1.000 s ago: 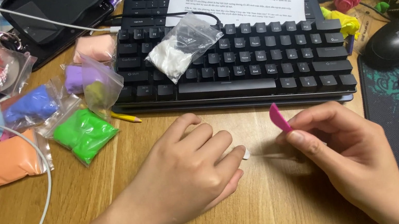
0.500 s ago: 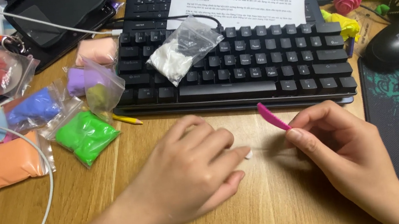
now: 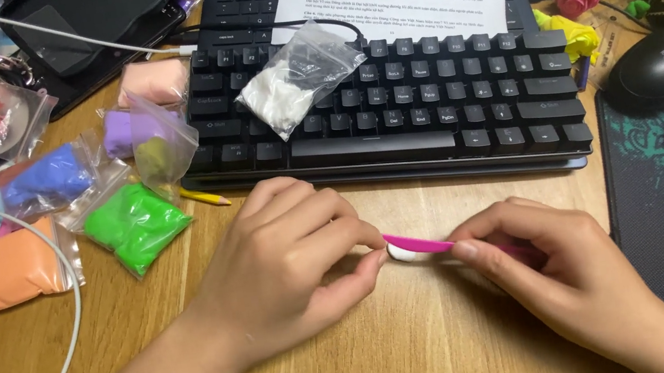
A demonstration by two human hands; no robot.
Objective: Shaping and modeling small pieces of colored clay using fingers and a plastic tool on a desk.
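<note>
right hand (image 3: pixel 571 283) fingers pinch pink tool (image 3: pixel 418 244), laid on white clay bit (image 3: pixel 402 253) on desk (image 3: pixel 424 347) just below keyboard (image 3: pixel 424 104). left hand (image 3: pixel 291 261) fingers pinch the clay. risk: too much pressure smears it or nicks a fingertip.

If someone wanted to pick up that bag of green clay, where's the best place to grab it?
Probably the loose clear plastic at the top of the green clay bag, coming from above. The bag lies flat on the wooden table, and its empty upper end pinches easily without squashing the clay.
</note>
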